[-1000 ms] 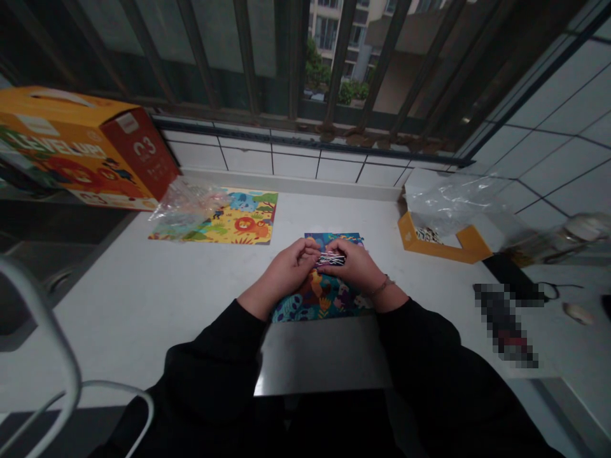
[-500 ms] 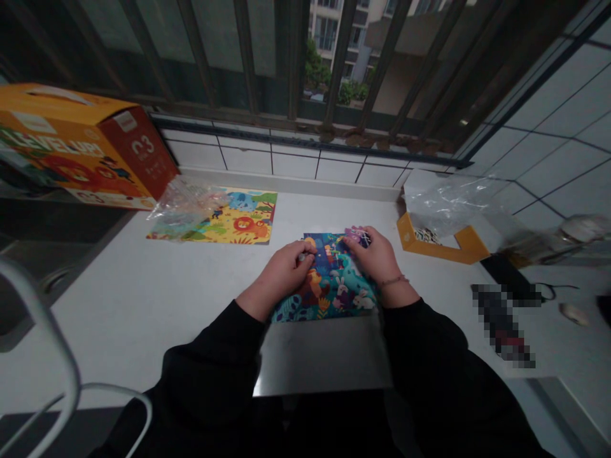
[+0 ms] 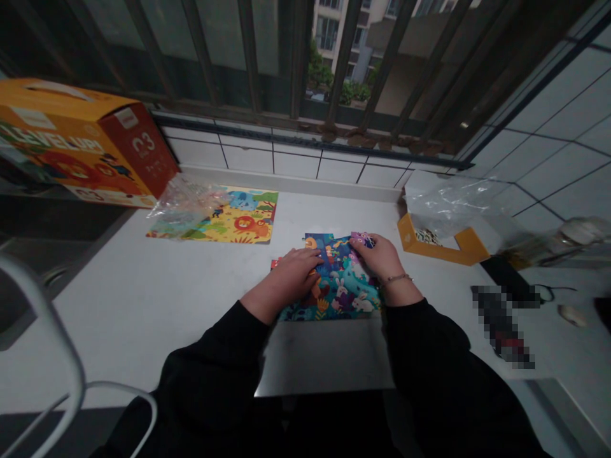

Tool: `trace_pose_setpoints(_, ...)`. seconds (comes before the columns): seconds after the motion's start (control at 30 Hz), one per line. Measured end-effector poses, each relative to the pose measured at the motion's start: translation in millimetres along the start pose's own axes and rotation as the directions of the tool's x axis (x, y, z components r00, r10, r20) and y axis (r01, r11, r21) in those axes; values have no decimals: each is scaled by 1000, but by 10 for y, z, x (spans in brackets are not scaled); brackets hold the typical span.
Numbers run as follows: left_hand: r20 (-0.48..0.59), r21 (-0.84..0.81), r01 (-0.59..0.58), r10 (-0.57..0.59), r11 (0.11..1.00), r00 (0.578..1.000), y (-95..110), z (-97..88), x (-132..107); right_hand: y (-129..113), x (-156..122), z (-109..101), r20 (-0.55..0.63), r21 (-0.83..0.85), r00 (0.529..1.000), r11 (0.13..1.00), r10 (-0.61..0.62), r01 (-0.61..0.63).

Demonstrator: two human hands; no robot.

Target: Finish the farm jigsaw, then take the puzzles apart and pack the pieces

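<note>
A colourful jigsaw puzzle (image 3: 346,298) with rabbits and other animals on dark blue and teal lies on the white counter in front of me. My left hand (image 3: 296,270) rests on its left part, fingers stretched out flat. At the puzzle's upper right corner, my right hand (image 3: 382,257) pinches a purple puzzle piece (image 3: 361,239) between thumb and fingers. Whether that piece is locked into its neighbours I cannot tell. A small red bit (image 3: 275,263) shows beyond my left hand, mostly covered by it.
A yellow picture sheet (image 3: 255,219) with lions lies at the back left, partly under clear plastic wrap (image 3: 184,207). Behind it stands an orange box (image 3: 95,146). To the right is an open yellow box (image 3: 436,248) with plastic. A white cable (image 3: 62,337) loops at the lower left.
My left hand has flattened from a pinch onto the puzzle, and a red bit now shows beside it. My right hand has shifted slightly right, still with the purple piece.
</note>
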State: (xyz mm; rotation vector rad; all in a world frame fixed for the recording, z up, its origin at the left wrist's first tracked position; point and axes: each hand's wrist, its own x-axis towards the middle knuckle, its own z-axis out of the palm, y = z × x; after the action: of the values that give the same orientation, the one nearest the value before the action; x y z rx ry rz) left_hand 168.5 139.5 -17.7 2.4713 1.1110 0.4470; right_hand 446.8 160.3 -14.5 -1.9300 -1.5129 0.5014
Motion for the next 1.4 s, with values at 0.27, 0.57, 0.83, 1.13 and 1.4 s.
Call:
trace_pose_setpoints(0.27, -24, 49, -27, 28, 998, 999, -7, -13, 8, -41, -29, -31, -22, 53, 998, 996, -66, 67)
trace_pose_setpoints(0.57, -27, 89, 3, 0, 996, 1000, -24, -25, 2, -96, -122, -10, 241, 501, 967, 843, 83, -197)
trace_pose_setpoints(0.83, -44, 50, -35, 37, 998, 998, -46, -31, -20, -184, -161, -90, 229, 367, 971, 930, -68, -21)
trace_pose_setpoints(1.13, -59, 34, -15, 17, 999, 998, -57, -22, -33, -169, -151, -97, 269, 313, 949, 947, -166, 77)
trace_pose_setpoints(1.4, -48, 80, 5, -1, 997, 999, -55, -51, -36, -124, -112, -132, 101, 304, 992, 952, -72, 39)
